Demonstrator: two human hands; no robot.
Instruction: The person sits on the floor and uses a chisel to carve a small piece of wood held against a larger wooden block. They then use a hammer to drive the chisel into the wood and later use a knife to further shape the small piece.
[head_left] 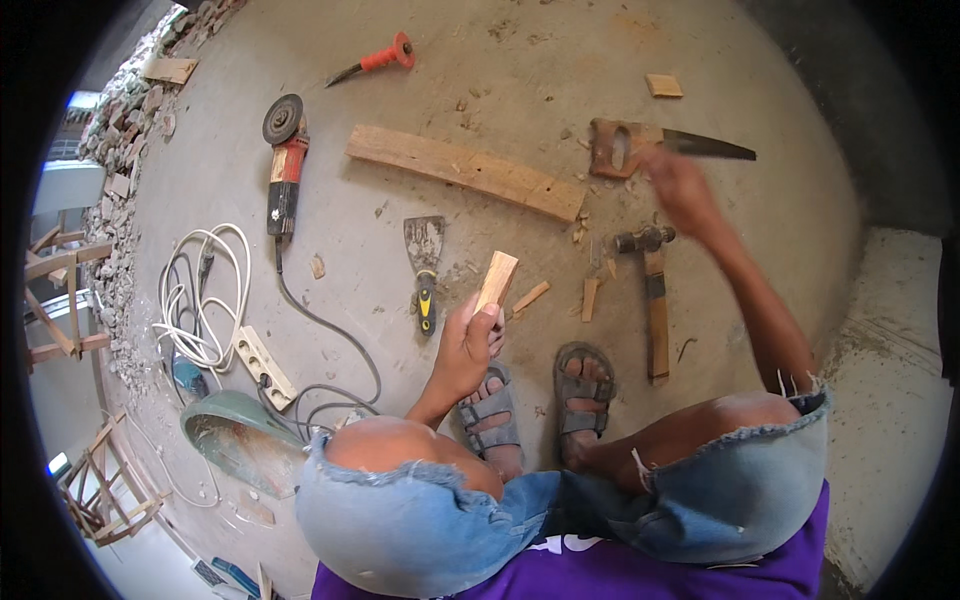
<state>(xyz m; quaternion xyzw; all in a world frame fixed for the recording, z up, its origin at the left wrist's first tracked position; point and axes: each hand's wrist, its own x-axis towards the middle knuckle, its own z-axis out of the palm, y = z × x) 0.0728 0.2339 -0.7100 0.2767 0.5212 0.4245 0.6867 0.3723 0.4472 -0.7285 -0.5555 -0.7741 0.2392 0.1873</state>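
My left hand (468, 345) is closed around a short piece of wood (497, 277), which points up and away from my fist. Out to the right, my right hand (682, 192) is smeared by motion beside the wooden handle of a handsaw (708, 145). Its fingers overlap the handle's near edge, but whether they grip it I cannot make out. Below that hand a hammer (656, 310) lies on the floor. A scraper (425, 270) with a black and yellow handle lies just left of the held wood.
A long wooden beam (460, 170) lies ahead, with wood chips around its right end. Farther left are an angle grinder (287, 165), a red-handled chisel (375, 62), a coiled white cable (205, 300), a power strip (262, 365) and a green basin (235, 430). Rubble (125, 140) lines the left edge.
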